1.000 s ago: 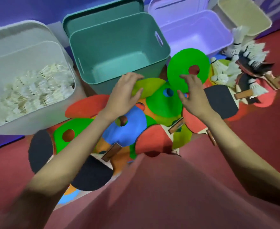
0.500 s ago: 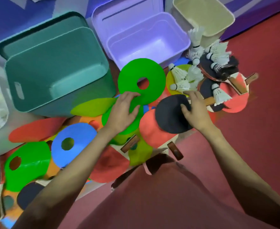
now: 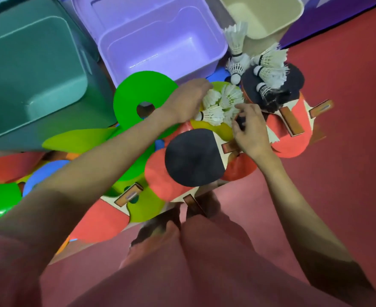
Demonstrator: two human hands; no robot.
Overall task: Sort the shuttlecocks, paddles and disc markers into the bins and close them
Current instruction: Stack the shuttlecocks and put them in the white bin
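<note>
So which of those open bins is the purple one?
The middle bin, between the teal bin and the beige bin; it alone is purple.

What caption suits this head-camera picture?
Both hands gather white shuttlecocks from a pile of paddles and disc markers beside open bins.

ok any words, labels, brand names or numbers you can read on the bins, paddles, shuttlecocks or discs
None can be read.
Paddle handle: a small pale mark, too blurred to read.
Another paddle handle: a similar mark, also blurred.
Purple bin, teal bin, beige bin, green disc, shuttlecocks: no text visible.
</note>
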